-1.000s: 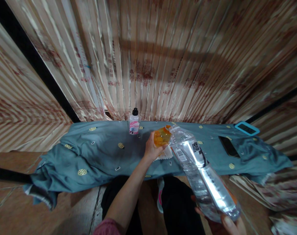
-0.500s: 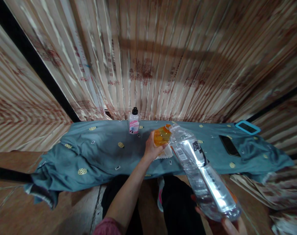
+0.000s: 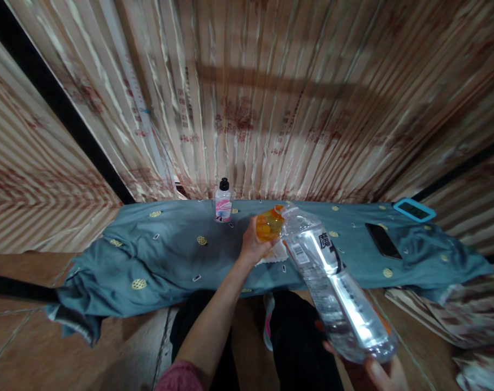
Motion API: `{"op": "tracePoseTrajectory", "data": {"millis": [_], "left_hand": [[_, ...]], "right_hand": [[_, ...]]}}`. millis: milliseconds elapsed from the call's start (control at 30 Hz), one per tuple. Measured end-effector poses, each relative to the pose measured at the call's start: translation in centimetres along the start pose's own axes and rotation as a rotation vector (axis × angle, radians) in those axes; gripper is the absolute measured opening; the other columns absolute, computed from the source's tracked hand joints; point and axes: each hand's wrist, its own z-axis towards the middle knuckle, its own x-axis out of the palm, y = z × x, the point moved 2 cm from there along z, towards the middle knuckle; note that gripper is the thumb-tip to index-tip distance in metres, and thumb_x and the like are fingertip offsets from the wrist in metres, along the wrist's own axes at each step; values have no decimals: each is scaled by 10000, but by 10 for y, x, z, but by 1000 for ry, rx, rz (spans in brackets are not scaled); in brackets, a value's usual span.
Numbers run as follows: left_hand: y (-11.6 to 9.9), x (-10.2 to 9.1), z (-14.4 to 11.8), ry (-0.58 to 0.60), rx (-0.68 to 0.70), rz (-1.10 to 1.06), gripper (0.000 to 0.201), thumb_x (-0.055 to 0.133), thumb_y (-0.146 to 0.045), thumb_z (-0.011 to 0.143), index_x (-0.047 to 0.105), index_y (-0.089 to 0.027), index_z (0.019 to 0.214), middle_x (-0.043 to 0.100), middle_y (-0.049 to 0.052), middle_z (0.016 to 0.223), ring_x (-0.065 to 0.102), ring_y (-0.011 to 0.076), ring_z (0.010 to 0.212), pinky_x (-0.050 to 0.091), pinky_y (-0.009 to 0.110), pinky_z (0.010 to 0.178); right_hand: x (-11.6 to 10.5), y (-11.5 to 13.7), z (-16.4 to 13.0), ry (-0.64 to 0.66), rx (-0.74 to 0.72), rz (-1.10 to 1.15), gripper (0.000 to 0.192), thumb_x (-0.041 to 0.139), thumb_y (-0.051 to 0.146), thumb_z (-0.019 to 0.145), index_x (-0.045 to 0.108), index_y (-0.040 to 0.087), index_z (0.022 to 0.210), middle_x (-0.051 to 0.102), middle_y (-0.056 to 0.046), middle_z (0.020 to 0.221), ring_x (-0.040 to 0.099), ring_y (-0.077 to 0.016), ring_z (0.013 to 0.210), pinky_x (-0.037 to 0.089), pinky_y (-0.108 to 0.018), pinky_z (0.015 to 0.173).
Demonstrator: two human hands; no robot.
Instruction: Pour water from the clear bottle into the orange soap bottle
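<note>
My left hand [image 3: 251, 247] grips a small orange cup [image 3: 268, 225] above the blue-green cloth [image 3: 165, 255]. My right hand [image 3: 375, 373], at the bottom edge, holds the base of a large clear water bottle [image 3: 332, 285]. The bottle is tilted, and its open mouth touches the cup's rim. A white tissue [image 3: 273, 254] lies on the cloth under the cup.
A small bottle with a pink label and black cap [image 3: 223, 202] stands at the cloth's far edge. A black phone [image 3: 383, 240] and a blue-framed device [image 3: 414, 209] lie at the right. Striped curtains [image 3: 247, 98] hang behind. My dark-trousered legs [image 3: 295, 347] are below.
The bottle, cup and both hands keep the same pose; only the view has shifted slightly.
</note>
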Motion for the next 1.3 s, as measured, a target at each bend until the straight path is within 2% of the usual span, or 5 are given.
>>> {"op": "tracePoseTrajectory", "data": {"millis": [333, 533, 700, 867, 1300], "left_hand": [[3, 1, 1, -3, 30, 27, 674, 800, -216, 569, 473, -218, 1159, 669, 69, 1157, 653, 266, 1066, 513, 428, 944], [2, 3, -1, -23, 41, 11, 683, 784, -206, 578, 462, -225, 1180, 662, 67, 1161, 650, 261, 1068, 515, 416, 946], [2, 6, -3, -39, 32, -1, 678, 782, -211, 596, 467, -231, 1196, 657, 67, 1175, 647, 258, 1082, 508, 423, 968], [2, 8, -4, -56, 48, -4, 676, 788, -237, 594, 478, -216, 1195, 651, 81, 1191, 644, 265, 1092, 511, 431, 969], [2, 8, -4, -39, 22, -33, 703, 795, -219, 599, 463, -211, 1220, 648, 85, 1189, 629, 265, 1122, 514, 434, 970]], "right_hand": [[-4, -1, -3, -36, -6, -57, 760, 815, 451, 648, 493, 280, 1315, 765, -64, 955, 728, -262, 898, 595, -285, 729], [-7, -2, -5, -76, -5, -60, 889, 821, 457, 624, 421, 326, 1408, 743, -39, 1087, 720, -246, 938, 589, -269, 735], [-7, -3, -4, -52, -12, -34, 788, 804, 422, 669, 462, 335, 1373, 745, -36, 1079, 721, -251, 934, 600, -289, 737], [-8, -3, -1, -3, -25, -23, 508, 791, 425, 688, 612, 261, 1134, 764, -73, 956, 731, -275, 875, 608, -312, 690], [-14, -6, 1, 12, -43, -98, 628, 776, 431, 706, 517, 272, 1256, 762, -73, 970, 729, -280, 880, 609, -342, 713]]}}
